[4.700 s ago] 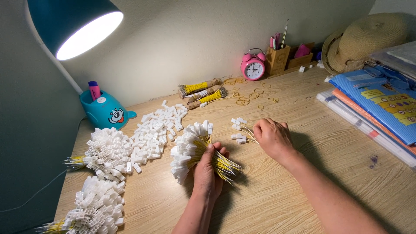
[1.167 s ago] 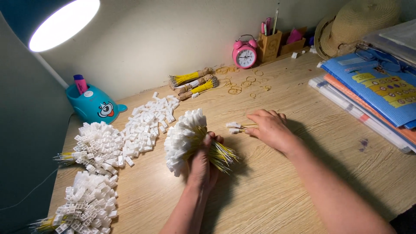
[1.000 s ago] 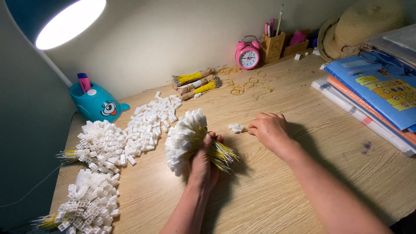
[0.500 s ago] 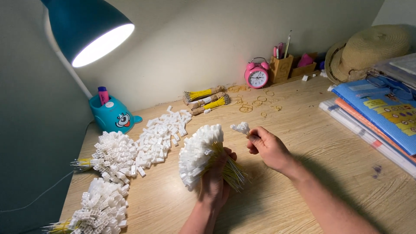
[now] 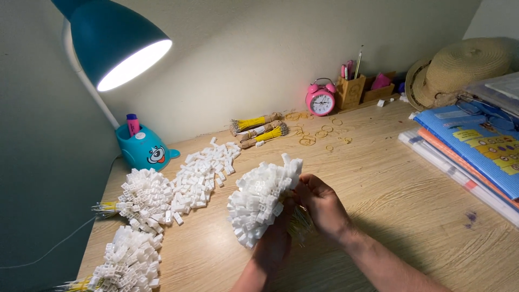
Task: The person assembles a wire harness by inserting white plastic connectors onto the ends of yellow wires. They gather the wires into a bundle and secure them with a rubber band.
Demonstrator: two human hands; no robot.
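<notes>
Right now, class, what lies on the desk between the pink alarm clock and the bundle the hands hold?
In the head view, loose rubber bands lie between the pink alarm clock and the held bundle.

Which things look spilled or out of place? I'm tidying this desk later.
Rubber bands lie scattered near the pink alarm clock, and loose white connectors sprawl across the desk. A purple stain marks the wood.
</notes>
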